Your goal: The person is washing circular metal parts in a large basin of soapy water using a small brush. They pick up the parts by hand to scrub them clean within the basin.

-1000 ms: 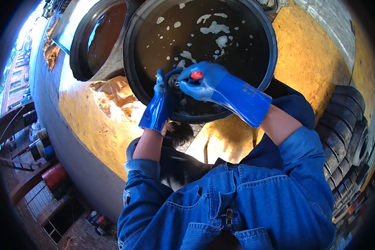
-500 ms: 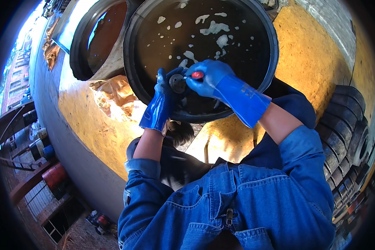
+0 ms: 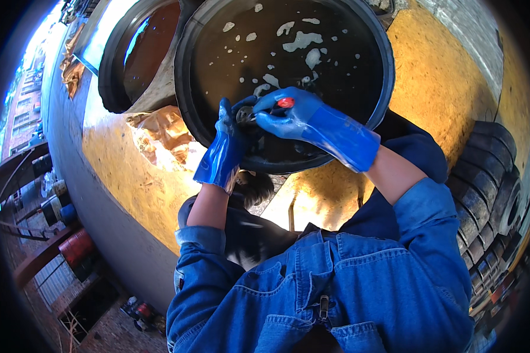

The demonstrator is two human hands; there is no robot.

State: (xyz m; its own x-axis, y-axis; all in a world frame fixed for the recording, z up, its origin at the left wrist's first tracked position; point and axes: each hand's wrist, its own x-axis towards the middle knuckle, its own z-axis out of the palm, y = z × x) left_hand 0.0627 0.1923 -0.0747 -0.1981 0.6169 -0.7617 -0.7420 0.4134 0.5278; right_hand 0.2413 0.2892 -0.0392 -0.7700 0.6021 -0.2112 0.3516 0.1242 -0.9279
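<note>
Both my hands wear blue rubber gloves and meet over the near side of a wide black tub (image 3: 182, 76) of murky liquid with pale foam patches. My left hand (image 3: 229, 135) grips a small round grey metal part (image 3: 245, 115), partly covered by the fingers. In my right hand (image 3: 294, 115) is a slim tool with a red handle (image 3: 285, 102); its thin tip points at the metal part. What kind of tool it is, I cannot make out.
A second black tub (image 3: 109, 79) with reddish-brown liquid stands at the far left. Crumpled brown paper (image 3: 162, 138) lies between it and my left arm. Stacked dark ringed metal parts (image 3: 483, 176) line the right side. Yellowish boards (image 3: 433, 65) cover the floor.
My right hand has turned a little and its fingers have shifted on the red-handled tool. The metal part has tilted and moved slightly left with my left hand.
</note>
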